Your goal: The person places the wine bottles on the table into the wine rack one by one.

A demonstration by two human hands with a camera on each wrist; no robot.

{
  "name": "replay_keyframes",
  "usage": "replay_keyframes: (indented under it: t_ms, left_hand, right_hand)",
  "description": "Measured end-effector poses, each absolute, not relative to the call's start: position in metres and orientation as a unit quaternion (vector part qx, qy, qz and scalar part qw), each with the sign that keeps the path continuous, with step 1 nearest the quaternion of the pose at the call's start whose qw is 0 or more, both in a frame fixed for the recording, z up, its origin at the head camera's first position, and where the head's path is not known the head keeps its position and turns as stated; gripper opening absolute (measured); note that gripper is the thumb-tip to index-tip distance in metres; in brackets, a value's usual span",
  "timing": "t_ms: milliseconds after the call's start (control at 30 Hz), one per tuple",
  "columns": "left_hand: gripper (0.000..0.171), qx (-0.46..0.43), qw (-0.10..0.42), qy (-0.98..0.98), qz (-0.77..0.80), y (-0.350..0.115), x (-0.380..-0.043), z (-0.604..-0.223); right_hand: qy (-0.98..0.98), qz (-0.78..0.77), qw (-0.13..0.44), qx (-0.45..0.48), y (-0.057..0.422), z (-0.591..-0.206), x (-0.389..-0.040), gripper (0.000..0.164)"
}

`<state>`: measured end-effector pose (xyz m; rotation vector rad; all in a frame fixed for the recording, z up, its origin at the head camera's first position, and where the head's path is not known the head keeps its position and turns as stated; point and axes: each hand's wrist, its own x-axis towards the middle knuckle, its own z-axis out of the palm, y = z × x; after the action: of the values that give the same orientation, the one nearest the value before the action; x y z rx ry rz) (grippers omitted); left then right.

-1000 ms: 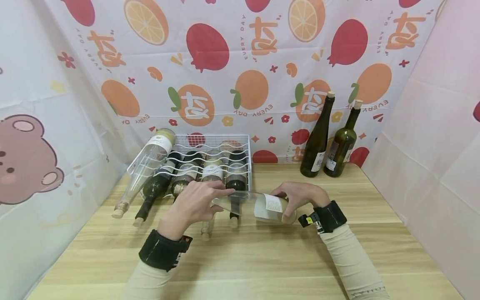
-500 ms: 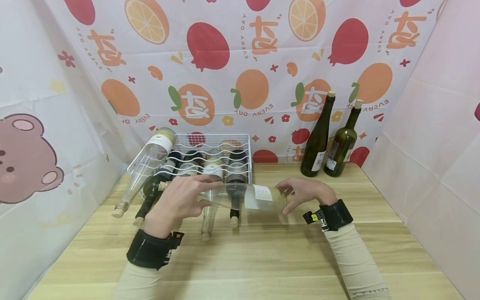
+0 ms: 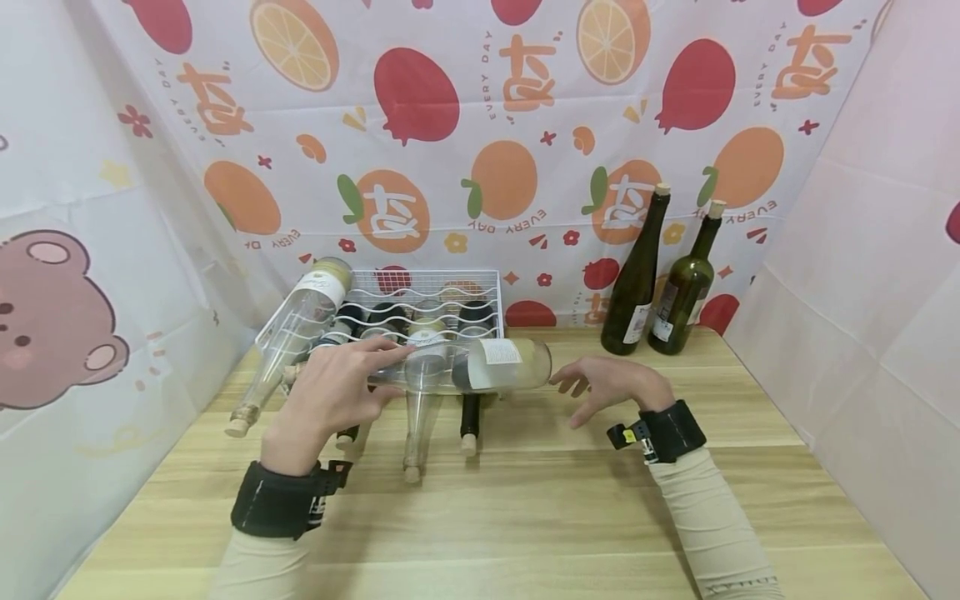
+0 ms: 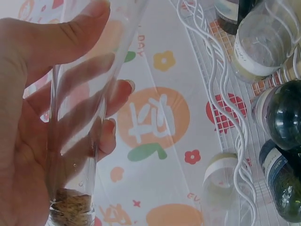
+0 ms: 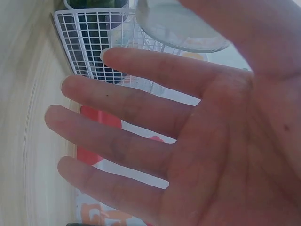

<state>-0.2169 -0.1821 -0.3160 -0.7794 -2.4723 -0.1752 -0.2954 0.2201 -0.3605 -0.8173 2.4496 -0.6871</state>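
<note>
My left hand (image 3: pixel 333 390) grips a clear glass wine bottle (image 3: pixel 510 364) by its neck. The bottle lies level above the front of the white wire rack (image 3: pixel 501 312), its labelled base pointing right. In the left wrist view, fingers and thumb wrap the clear neck, and a cork (image 4: pixel 70 207) sits in its mouth. My right hand (image 3: pixel 611 385) is just right of the bottle's base, apart from it. In the right wrist view its fingers (image 5: pixel 127 108) are spread and hold nothing.
Several corked bottles lie in the rack, necks toward me, including a clear bottle (image 3: pixel 288 333) at its left. Two green bottles, one taller (image 3: pixel 633 279) and one shorter (image 3: pixel 682 287), stand at the back right of the wooden table (image 3: pixel 525 517).
The clear bottle has moved left and slightly back with my left hand. My right hand has let go of its base and now hovers beside it.
</note>
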Motion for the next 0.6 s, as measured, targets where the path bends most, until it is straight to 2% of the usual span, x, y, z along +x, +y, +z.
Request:
replay_keyframes:
  t_ms: [333, 600]
  left_hand:
    - [0.057, -0.280, 0.286, -0.912, -0.086, -0.1870, -0.2150, -0.3107]
    - [0.056, -0.253, 0.322, -0.907, -0.094, -0.1929, -0.2119, -0.3071]
  right_hand:
    - [0.895, -0.244, 0.238, -0.288, 0.2187, -0.3602, -0.2953, 0.072]
    - [0.891, -0.247, 0.246, -0.290, 0.2180, -0.3590, -0.2943, 0.072]
